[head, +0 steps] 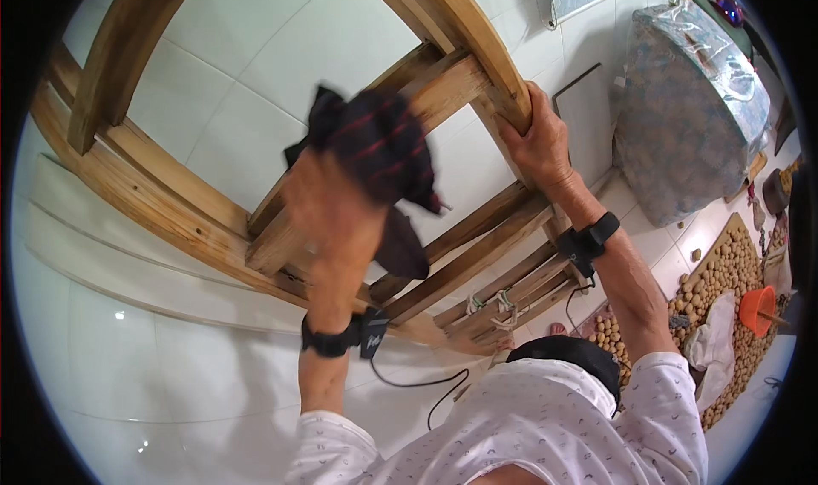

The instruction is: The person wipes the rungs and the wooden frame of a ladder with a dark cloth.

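My left hand (332, 197), blurred, holds a bunched dark cloth with red stripes (383, 143) against a wooden crosspiece (450, 88) of a large wooden frame that looks like a ladder. The cloth hides part of that crosspiece, and a dark end of it hangs below. To the right, my right hand (540, 140) grips the end of a curved-looking wooden rail (486, 31) of the same frame. Lower crosspieces (473, 261) run beneath, some tied with pale cord (505, 303). Both wrists wear black straps with small cabled devices.
A bulky object under a patterned cover and clear plastic (684, 114) stands at the right. Beyond my right arm, many round, brownish things, possibly walnuts (735, 261), lie spread on the floor with an orange container (757, 310) and white cloth (712, 341). White tiled surfaces surround the frame.
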The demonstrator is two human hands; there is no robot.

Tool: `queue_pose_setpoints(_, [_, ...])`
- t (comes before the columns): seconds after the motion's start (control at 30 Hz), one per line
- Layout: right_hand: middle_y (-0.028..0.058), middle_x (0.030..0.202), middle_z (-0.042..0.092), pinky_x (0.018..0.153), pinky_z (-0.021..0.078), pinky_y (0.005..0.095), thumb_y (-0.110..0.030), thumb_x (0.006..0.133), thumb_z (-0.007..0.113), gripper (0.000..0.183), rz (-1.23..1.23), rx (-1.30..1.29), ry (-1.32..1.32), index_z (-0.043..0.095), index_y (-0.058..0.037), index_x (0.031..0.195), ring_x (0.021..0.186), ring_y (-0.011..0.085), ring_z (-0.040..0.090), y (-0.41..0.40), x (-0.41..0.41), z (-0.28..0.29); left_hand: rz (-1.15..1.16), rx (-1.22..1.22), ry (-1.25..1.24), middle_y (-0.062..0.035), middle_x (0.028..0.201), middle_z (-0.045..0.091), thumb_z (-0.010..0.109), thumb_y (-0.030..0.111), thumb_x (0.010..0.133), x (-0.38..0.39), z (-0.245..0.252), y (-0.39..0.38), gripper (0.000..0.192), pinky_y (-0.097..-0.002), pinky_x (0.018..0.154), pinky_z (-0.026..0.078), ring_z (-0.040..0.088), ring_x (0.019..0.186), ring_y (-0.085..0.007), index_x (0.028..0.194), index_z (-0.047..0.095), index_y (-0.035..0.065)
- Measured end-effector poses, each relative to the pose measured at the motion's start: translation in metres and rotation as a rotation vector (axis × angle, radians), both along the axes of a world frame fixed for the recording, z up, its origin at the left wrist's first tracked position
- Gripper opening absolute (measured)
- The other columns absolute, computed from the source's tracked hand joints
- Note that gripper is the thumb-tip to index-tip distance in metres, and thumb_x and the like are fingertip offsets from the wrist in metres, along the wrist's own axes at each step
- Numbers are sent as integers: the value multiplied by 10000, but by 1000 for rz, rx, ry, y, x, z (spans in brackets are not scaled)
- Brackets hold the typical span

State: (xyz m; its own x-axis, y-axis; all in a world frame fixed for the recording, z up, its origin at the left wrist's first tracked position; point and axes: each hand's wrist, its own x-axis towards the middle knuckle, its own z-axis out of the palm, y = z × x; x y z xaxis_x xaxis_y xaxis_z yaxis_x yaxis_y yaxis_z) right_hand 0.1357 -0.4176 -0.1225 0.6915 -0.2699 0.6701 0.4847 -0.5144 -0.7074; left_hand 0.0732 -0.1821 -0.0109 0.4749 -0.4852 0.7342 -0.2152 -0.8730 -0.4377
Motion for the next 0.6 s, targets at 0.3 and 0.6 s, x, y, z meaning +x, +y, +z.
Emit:
queue_pose_setpoints(0.3, [186, 930, 605, 693, 499, 422, -62, 706, 667, 578, 36, 3, 27, 410, -125, 1219, 862, 402, 599, -9, -1, -2, -72, 20, 160, -88, 850, 490, 760, 124, 521, 37, 13, -75, 458, -345, 615, 389, 516, 766, -230, 905, 523, 45])
queue_pose_setpoints(0.6, [205, 952, 616, 733, 501, 421, -175, 756, 656, 521, 24, -12, 53, 415, -90, 1210, 853, 397, 607, 0, 2, -3, 177, -95, 311, -183, 1152, 489, 683, 53, 604, -35, 10, 52, 608, -440, 917, 399, 488, 1089, -344, 1164, 455, -12])
